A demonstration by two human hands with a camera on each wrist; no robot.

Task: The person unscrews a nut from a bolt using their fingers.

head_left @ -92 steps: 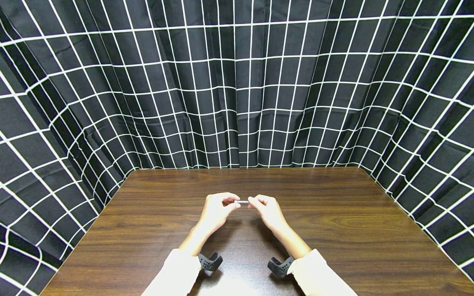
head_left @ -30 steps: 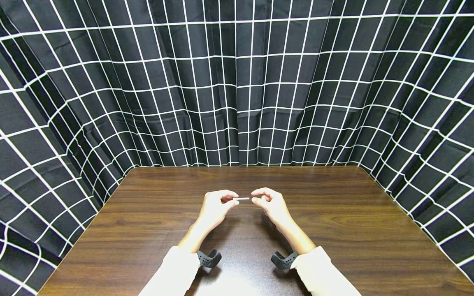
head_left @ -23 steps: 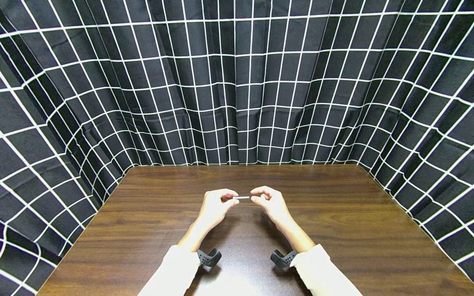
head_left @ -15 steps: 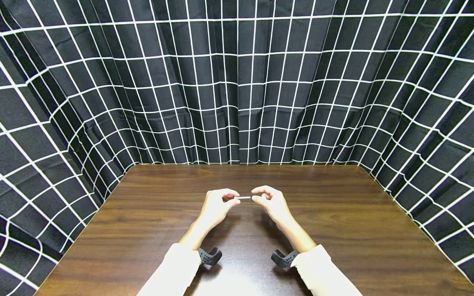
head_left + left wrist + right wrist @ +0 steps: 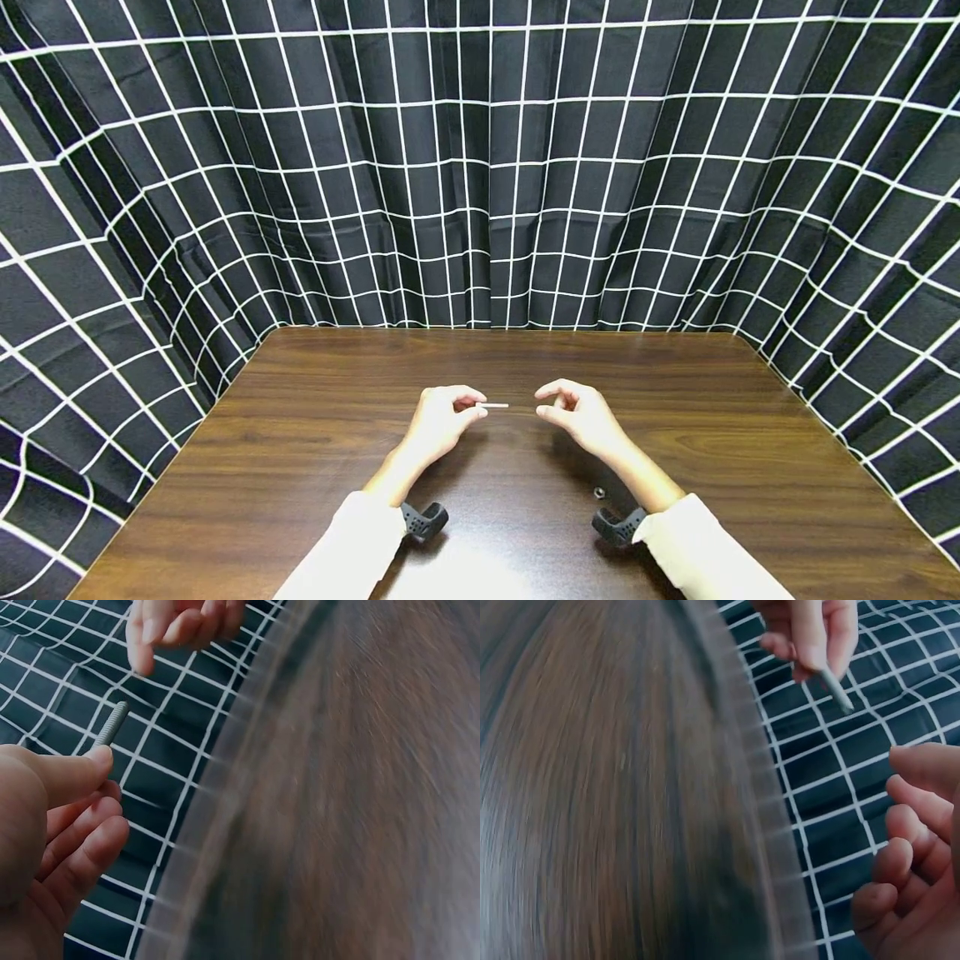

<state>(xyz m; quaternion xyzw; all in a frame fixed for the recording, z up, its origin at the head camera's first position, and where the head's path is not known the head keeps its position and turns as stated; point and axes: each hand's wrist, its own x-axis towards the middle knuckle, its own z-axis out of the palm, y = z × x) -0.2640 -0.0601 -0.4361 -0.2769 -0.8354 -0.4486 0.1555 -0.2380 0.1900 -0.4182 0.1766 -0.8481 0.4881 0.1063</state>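
Note:
In the head view my left hand (image 5: 441,421) pinches a thin metal bolt (image 5: 495,405) between thumb and fingers and holds it level above the table. The left wrist view shows the thread on the free end of the bolt (image 5: 112,724); its other end is hidden in the fingers. My right hand (image 5: 581,412) hovers to the right of the bolt's tip, apart from it, thumb and index finger spread with nothing between them. A small metal nut (image 5: 599,492) appears near the right wrist, over the table.
The brown wooden table (image 5: 360,367) stretches out beneath both hands. Dark curtains (image 5: 450,183) with a white grid surround its back and sides. A dark strap is on each wrist, and a bright reflection lies at the table's front.
The right hand, at the bolt's tip about three seconds ago, has let go and moved away to the right. The nut has come into sight. The left hand stays nearly still.

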